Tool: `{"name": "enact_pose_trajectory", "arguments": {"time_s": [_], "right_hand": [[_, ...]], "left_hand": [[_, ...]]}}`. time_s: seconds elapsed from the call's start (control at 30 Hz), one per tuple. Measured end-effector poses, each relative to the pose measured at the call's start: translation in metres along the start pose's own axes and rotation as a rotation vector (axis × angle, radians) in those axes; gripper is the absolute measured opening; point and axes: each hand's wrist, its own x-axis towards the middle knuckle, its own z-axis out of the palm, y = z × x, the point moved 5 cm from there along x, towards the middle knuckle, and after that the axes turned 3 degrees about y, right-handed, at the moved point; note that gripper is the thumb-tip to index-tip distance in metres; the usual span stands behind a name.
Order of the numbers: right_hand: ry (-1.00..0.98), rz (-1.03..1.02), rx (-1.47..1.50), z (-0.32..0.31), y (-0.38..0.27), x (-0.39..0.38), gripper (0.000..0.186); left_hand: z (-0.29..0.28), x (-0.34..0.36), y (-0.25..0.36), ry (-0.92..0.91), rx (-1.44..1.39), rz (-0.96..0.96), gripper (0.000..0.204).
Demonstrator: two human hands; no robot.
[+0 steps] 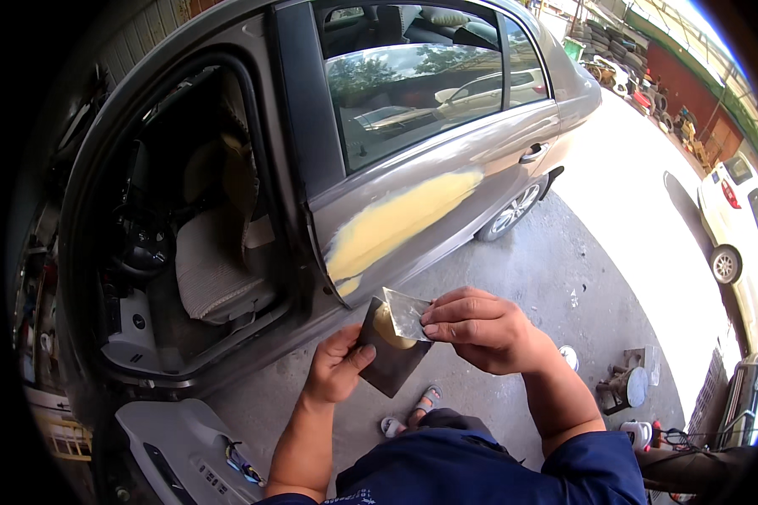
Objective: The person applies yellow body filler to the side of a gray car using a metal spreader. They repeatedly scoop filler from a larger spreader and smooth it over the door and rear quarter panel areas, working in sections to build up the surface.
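Concrete floor (556,278) lies under a car (574,84) whose rear door (396,175), upper centre, already bears a yellow patch (404,220), with seemingly unspread putty (384,324) on the board (392,368) the left hand (335,368) pinches, lower centre, the right hand (484,328) pinching a scraper (407,313) over it.

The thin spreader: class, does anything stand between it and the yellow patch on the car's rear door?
Nothing visible does. The right hand holds the spreader over the dark board in the left hand; between spreader and yellow patch, only open air and the door's lower panel show.
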Motion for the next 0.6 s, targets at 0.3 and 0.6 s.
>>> {"name": "enact_pose_trajectory", "arguments": {"time_s": [0.3, 0.6], "right_hand": [[0.477, 0.765, 0.544, 0.047, 0.055, -0.08, 0.031], [-0.077, 0.67, 0.562, 0.065, 0.042, -0.112, 0.021]], "left_hand": [[0.033, -0.056, 0.045, 0.511, -0.001, 0.161, 0.032], [0.083, -0.072, -0.011, 0.787, -0.017, 0.182, 0.033]]}}
